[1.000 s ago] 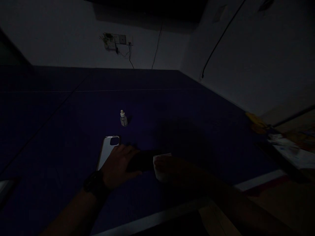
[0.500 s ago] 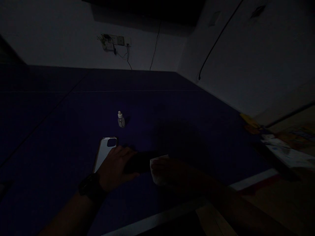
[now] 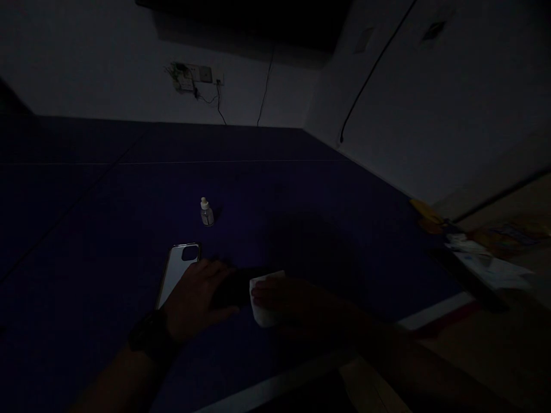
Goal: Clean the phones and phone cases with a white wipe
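Observation:
My left hand (image 3: 198,301), with a dark watch (image 3: 150,335) on its wrist, grips the near end of a dark flat slab that looks like a phone (image 3: 239,285). My right hand (image 3: 293,301) presses a folded white wipe (image 3: 264,312) onto the slab's other end, fingers laid flat over it. Deep shadow hides much of the right hand and the slab's edges. Beside my left hand lies a clear phone case (image 3: 175,272) with a dark rim. Beyond that a small dropper bottle (image 3: 207,214) with a white cap stands upright.
A blue-purple surface (image 3: 129,218) runs back to the wall, with a pale front edge (image 3: 258,393). At right lie papers (image 3: 486,264), a yellow item (image 3: 424,212) and a dark flat object (image 3: 467,278). Sockets with cables (image 3: 198,74) are on the back wall.
My right hand has slid the wipe slightly left along the slab, closer to my left hand. My left hand keeps its hold. The whole view has shifted a little.

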The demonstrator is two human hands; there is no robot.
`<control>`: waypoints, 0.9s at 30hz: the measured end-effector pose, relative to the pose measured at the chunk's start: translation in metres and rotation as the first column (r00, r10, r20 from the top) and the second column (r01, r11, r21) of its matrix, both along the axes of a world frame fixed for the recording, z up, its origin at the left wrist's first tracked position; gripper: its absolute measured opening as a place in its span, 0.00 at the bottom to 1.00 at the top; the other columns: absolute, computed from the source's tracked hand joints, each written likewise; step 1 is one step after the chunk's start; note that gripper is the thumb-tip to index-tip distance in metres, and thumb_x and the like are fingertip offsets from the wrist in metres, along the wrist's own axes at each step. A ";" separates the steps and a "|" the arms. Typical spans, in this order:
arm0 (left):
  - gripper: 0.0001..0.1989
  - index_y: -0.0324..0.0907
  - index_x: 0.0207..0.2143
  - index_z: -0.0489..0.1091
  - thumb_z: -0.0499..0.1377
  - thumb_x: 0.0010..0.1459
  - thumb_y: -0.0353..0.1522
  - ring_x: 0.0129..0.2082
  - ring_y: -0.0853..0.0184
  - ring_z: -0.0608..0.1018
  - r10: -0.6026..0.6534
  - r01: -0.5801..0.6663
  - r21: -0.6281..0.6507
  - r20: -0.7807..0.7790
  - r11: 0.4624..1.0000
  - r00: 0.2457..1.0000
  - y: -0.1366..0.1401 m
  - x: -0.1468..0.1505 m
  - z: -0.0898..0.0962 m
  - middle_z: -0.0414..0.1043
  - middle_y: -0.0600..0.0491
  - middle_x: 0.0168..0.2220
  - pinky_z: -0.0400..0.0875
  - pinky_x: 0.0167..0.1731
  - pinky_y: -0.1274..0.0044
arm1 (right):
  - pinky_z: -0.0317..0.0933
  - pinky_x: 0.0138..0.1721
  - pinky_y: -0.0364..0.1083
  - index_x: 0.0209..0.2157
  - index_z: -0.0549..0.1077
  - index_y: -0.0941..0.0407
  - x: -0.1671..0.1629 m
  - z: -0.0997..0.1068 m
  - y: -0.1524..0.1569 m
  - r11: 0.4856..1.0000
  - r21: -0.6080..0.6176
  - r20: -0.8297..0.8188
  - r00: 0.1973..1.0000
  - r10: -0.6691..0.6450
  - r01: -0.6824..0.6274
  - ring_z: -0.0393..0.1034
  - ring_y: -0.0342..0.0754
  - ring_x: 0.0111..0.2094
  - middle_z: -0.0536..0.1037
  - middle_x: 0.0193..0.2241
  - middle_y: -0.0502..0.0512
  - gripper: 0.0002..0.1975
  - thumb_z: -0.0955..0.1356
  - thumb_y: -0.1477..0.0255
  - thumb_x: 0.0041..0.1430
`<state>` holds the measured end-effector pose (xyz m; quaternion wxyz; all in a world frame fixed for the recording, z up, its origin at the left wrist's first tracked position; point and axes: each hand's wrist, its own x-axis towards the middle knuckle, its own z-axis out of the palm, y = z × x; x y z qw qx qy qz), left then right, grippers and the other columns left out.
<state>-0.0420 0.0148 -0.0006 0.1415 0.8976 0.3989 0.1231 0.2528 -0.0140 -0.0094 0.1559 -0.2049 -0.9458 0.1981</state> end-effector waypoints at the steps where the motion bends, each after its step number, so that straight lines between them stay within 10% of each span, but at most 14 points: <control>1: 0.32 0.45 0.57 0.68 0.68 0.52 0.45 0.46 0.54 0.73 0.000 0.000 -0.001 -0.002 1.000 1.000 0.000 0.000 0.000 0.73 0.48 0.52 0.66 0.48 0.60 | 0.50 0.68 0.55 0.71 0.47 0.57 0.000 0.000 0.006 1.000 0.003 0.012 0.999 -0.031 0.031 0.49 0.51 0.70 0.61 0.67 0.64 0.35 0.64 0.63 0.69; 27: 0.32 0.46 0.58 0.67 0.69 0.52 0.43 0.47 0.54 0.73 -0.004 0.004 0.005 0.022 1.000 1.000 0.000 0.000 0.003 0.72 0.48 0.52 0.67 0.47 0.62 | 0.52 0.67 0.53 0.70 0.48 0.60 -0.012 0.003 -0.002 0.996 0.042 0.007 0.997 0.079 -0.079 0.49 0.50 0.70 0.64 0.65 0.67 0.35 0.64 0.65 0.68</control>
